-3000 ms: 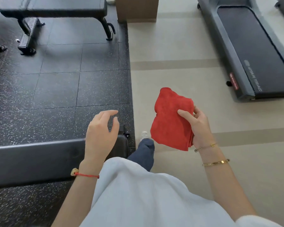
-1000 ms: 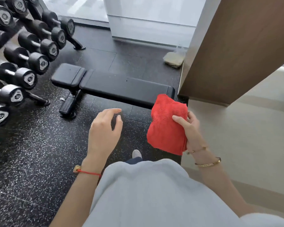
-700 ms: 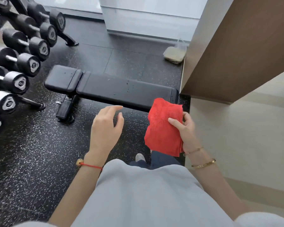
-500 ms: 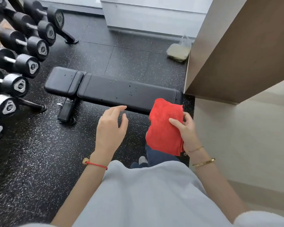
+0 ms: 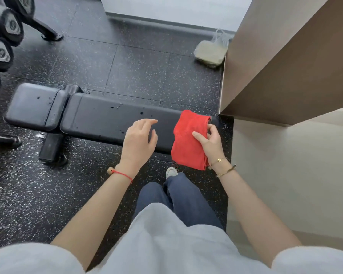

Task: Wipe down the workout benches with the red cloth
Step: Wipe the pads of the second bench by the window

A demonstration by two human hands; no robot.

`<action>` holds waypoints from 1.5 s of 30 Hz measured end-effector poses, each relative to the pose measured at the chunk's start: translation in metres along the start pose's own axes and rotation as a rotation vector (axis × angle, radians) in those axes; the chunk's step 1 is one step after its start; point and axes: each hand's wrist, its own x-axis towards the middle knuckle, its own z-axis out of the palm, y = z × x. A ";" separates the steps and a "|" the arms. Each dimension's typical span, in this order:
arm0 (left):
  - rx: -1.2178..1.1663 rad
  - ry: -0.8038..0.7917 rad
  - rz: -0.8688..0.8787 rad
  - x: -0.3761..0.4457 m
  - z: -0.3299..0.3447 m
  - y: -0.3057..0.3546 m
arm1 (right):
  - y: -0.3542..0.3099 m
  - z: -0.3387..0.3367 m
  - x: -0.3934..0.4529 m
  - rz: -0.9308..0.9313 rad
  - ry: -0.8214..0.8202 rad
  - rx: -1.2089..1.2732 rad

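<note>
Closer now than half a second ago, the bench (image 5: 107, 119) fills the middle of the view and both hands have come forward over its right end. Thumb and fingers of the right hand (image 5: 210, 143) pinch the folded red cloth (image 5: 188, 139) along its right edge, so it hangs in front of the pad's right end; whether it touches the pad cannot be told. Held a little left of it, the left hand (image 5: 139, 143) hovers over the pad with fingers loosely curved and nothing in them. Dark droplets speckle the pad's top, thickest near its middle and on the smaller seat section to the left. Beyond the bench lie speckled rubber floor (image 5: 147, 72), a dumbbell rack (image 5: 2, 36) at the left and a brown pillar (image 5: 285, 66) close to the bench's right end. The walk-up looks finished; wiping has probably not begun, and the likely start is laying the cloth flat at this end.
</note>
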 end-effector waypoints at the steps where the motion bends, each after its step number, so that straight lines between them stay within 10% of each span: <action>1: 0.002 -0.014 0.011 0.009 0.014 -0.008 | 0.008 0.004 0.017 -0.010 0.003 -0.014; 15: 0.030 -0.017 0.165 0.059 0.248 -0.158 | 0.186 0.042 0.196 -0.187 0.020 -0.216; 25: 0.013 0.205 0.354 0.060 0.338 -0.223 | 0.245 0.035 0.226 -0.883 0.342 -1.040; 28: 0.012 0.226 0.353 0.062 0.339 -0.227 | 0.248 0.055 0.229 -0.802 0.118 -1.169; 45: 0.106 0.245 0.367 0.062 0.340 -0.229 | 0.251 0.055 0.238 -0.560 0.244 -1.276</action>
